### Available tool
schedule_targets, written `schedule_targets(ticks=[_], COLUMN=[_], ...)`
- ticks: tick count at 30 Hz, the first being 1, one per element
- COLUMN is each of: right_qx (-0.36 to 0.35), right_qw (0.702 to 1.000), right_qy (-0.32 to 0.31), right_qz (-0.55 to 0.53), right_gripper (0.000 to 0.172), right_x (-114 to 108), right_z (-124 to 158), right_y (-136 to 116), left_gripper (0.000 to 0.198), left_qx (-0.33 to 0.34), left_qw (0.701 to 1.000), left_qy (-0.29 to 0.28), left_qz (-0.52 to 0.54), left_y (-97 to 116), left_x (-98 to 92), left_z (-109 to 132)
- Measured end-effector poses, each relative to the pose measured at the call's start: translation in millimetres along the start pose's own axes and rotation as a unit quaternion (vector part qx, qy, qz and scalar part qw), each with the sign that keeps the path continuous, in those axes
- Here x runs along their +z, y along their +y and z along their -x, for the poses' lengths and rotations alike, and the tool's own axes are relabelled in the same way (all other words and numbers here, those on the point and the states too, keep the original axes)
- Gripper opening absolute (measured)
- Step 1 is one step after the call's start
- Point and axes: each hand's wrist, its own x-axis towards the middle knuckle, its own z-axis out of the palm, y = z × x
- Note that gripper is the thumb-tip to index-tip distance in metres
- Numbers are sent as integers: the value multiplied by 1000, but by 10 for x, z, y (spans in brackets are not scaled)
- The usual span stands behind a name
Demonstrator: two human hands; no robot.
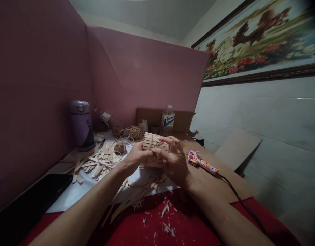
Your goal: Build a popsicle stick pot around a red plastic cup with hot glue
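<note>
**Two hands grasping one bundle of wooden sticks**

Left hand (137, 156) and right hand (175, 160) are both closed around a stick bundle (147, 140), which is round like a small barrel and is in front of the person, above the white sheet (61, 200). The left hand supports it from the left and near side. The right hand bends its fingers over the top, while its thumb comes across the near face, close to the left hand. I judge that this grip from two sides keeps the round form steady and lets the right fingers work on its surface. A pale band (151, 138) goes around the sticks, perhaps to hold them together; how it is fastened, I cannot tell.

Loose sticks (102, 160) lie in a pile left of the hands, probably to be easy to reach. A small twine ball (119, 147) is just beside this pile, and a bigger twine tangle (135, 132) is behind it. On the right, a flowered glue gun (203, 163) lies on a brown board (224, 186), apart from the hands; this place seems sensible, because its cord (240, 196) runs away to the right. Thin scraps (166, 209) are scattered on the red cloth (129, 229) nearest the person.
</note>
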Motion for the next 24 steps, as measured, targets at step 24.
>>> schedule_targets(ticks=[24], right_qx=[-16], right_qw=[997], right_qy=[26], right_qz=[66], right_gripper=[21], right_x=[-48], right_z=[21], right_y=[66], left_gripper=[45], left_qx=[27], left_qw=[1000], left_qy=[-4], left_qz=[7], left_y=[-29], left_x=[-15], left_z=[-19])
